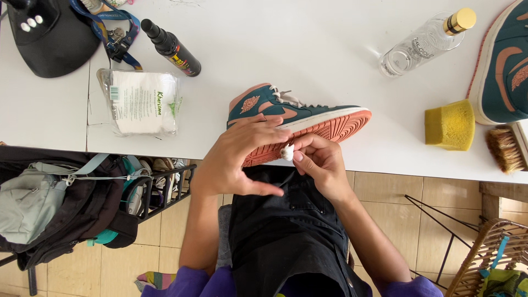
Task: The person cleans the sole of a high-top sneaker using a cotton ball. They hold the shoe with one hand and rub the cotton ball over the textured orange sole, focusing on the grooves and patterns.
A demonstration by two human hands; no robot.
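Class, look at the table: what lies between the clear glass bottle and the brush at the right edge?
In the head view, a yellow sponge lies between the clear bottle and the brush, on the white table.

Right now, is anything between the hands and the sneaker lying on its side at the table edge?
Nothing visible. The left hand rests directly on the sneaker at its heel end. The right hand pinches a small white wad against the orange sole; that wad is the only thing between its fingers and the shoe.
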